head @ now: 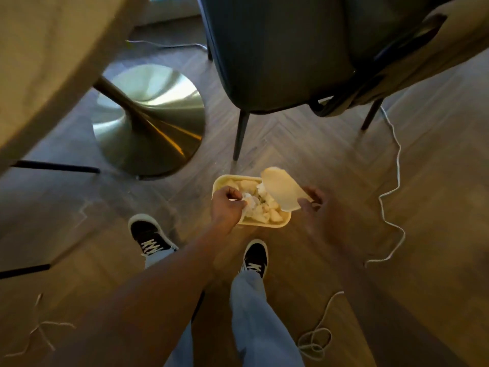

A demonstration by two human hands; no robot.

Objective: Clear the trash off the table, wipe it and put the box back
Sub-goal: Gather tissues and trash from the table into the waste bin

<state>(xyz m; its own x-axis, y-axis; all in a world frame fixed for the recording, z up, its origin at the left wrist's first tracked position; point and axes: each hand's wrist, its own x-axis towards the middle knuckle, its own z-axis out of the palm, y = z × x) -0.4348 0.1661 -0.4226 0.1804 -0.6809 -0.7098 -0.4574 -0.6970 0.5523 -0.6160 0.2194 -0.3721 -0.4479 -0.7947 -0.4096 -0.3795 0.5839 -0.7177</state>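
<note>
Grip of the left hand [228,205] is closed, fingers curled round a crumpled white tissue [250,201] that is held just over the open bin [280,224] on the floor. Directly below and slightly to the right of that grip lies the bin's mouth, already crowded with pale scraps of trash [264,210]. Grip of the right hand [313,201] is pinched on the edge of the bin's lid [281,188], which is tilted up on the far right side of the opening, its long axis running away from the person. The left hand is judged the nearer to the opening, so only a release straight down seems needed. The bench [39,62] stands well apart, up and to the left.
</note>
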